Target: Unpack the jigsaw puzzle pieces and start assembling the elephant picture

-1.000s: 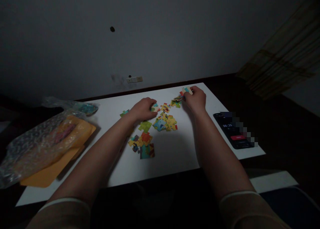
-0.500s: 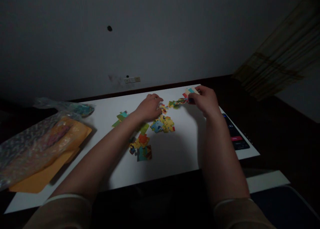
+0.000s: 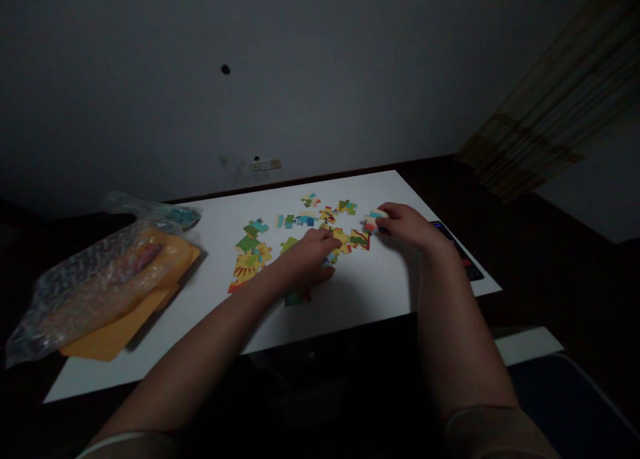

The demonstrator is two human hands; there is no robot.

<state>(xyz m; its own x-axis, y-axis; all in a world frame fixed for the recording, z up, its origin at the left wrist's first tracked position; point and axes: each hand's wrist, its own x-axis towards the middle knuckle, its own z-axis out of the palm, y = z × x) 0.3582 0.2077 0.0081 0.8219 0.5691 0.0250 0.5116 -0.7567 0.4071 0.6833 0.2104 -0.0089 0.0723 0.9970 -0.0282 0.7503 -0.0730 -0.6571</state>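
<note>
My right hand (image 3: 409,225) pinches a puzzle piece (image 3: 373,219) with white, red and light blue on it, at the right of the scattered pieces. Just left of that lies a yellow, green and red piece (image 3: 360,239). My left hand (image 3: 311,256) rests low over the middle of the puzzle, fingers apart, touching or hovering on the yellow joined pieces (image 3: 342,241) and hiding some of them. To its left is a joined strip of green and yellow pieces (image 3: 247,265). Behind it are a blue piece (image 3: 306,219) and a yellow-green piece (image 3: 347,207).
The white table (image 3: 215,319) carries bubble wrap (image 3: 95,279) over an orange envelope (image 3: 115,329) at the left. A phone (image 3: 465,262) lies along the right edge. Behind the table stand a wall with a socket strip (image 3: 265,165) and a curtain (image 3: 525,145).
Both hands have come nearer to me; the right still holds a piece. Pieces at the back and left, covered by my left hand and arm before, now show. The view has shifted slightly.
</note>
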